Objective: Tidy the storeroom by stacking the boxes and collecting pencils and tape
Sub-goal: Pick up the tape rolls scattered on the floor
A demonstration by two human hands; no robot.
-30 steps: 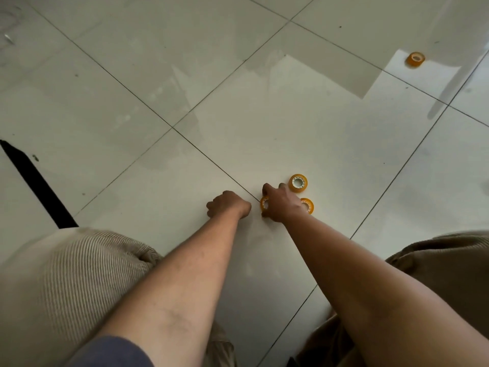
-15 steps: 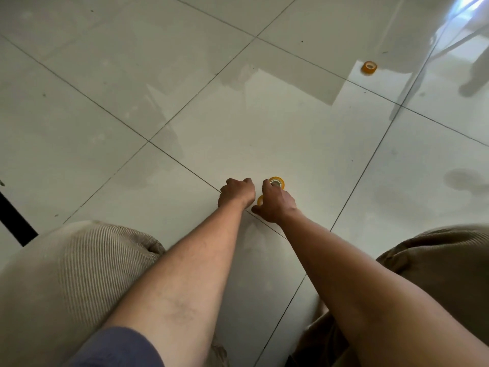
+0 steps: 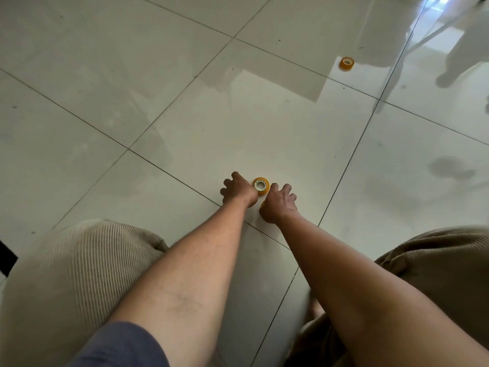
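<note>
Flanking tape roll (image 3: 261, 185), curled fingers (image 3: 228, 183).

Tape roll (image 3: 261, 185): amber, white core, lying flat on the floor tile, hole up, between two hands, seemingly stacked on more amber tape. Second tape roll (image 3: 346, 63): amber, flat on the floor, well apart, far right.

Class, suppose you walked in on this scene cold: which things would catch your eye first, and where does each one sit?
First, the yellow tape roll on the pale tiled floor, lying flat with its white core up, framed between the left hand and the right hand. A sliver of more yellow shows under the right hand. Next, a lone tape roll sits far off toward the upper right, near bright reflections.
</note>
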